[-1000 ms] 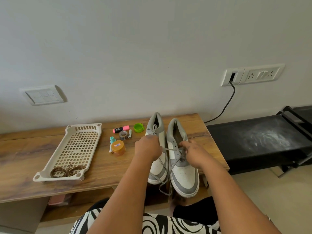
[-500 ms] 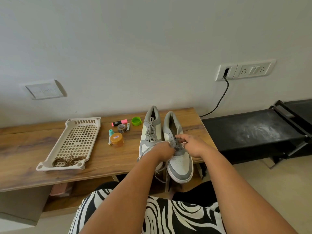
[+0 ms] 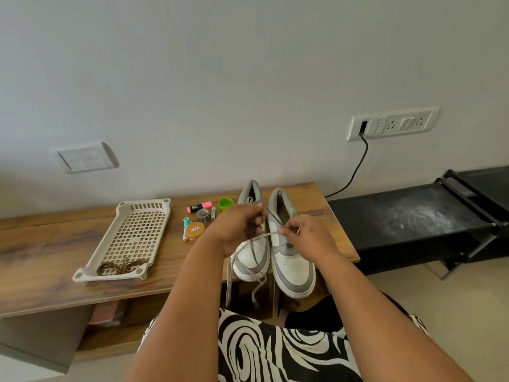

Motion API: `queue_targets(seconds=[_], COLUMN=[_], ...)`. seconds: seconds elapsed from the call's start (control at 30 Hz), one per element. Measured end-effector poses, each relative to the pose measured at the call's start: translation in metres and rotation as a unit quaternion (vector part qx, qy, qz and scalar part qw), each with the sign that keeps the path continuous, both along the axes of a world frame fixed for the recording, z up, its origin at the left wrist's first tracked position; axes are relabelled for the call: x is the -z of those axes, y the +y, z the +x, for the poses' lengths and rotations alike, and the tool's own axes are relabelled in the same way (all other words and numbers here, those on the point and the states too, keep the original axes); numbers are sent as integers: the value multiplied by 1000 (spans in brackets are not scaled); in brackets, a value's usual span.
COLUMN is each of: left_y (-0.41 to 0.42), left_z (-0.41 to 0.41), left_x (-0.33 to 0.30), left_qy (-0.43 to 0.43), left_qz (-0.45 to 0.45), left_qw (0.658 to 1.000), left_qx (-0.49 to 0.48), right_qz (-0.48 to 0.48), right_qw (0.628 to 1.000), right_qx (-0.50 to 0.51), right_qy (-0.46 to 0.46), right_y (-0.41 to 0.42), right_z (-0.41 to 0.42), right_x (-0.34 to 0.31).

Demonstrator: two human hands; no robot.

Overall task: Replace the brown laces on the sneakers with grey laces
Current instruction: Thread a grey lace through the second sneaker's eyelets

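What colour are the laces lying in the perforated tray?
Brown; the laces show best in the head view, at the tray's near end.

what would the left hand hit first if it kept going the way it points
Probably the right hand: the left hand points across at it, joined by the grey lace. Depth is unclear; the right sneaker lies below.

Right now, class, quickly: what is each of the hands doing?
Left hand: closed, gripping the grey lace.
Right hand: closed, pinching the same grey lace.
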State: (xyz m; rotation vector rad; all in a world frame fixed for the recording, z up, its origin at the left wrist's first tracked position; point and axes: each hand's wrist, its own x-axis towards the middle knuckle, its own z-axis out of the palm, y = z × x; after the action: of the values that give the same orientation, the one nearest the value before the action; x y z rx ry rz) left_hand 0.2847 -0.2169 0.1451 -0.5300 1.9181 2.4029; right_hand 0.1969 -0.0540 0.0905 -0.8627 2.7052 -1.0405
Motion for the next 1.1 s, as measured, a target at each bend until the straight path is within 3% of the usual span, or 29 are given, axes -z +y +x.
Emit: queue_targets(seconds=[0.1, 0.2, 0.27, 0.37, 0.5, 0.73, 0.93, 1.1], left_y=[-14, -9, 1, 4, -1, 5, -8, 2], left_z=[8, 10, 8, 6, 5, -1, 2, -3], left_x=[2, 10, 13, 9, 10, 21, 17, 23], left_qy=[35, 13, 0, -3, -2, -37, -20, -17], left_qz=[33, -56, -100, -113, -138, -184, -160, -212], left_qw=[998, 998, 994, 993, 988, 978, 985, 968], left_qx=[-35, 1, 40, 47, 68, 93, 67, 131], right_qz=[22, 26, 38, 74, 49, 2, 170, 58], right_qw=[999, 999, 996, 995, 999, 998, 974, 995], right_qx=[41, -22, -54, -12, -15, -42, 133, -32], right_qy=[8, 11, 67, 69, 14, 38, 71, 79], right_y=[3, 0, -6, -5, 9, 9, 43, 26], right_z=[-2, 2, 10, 15, 7, 8, -12, 9], right_x=[4, 3, 1, -1, -1, 1, -9, -7])
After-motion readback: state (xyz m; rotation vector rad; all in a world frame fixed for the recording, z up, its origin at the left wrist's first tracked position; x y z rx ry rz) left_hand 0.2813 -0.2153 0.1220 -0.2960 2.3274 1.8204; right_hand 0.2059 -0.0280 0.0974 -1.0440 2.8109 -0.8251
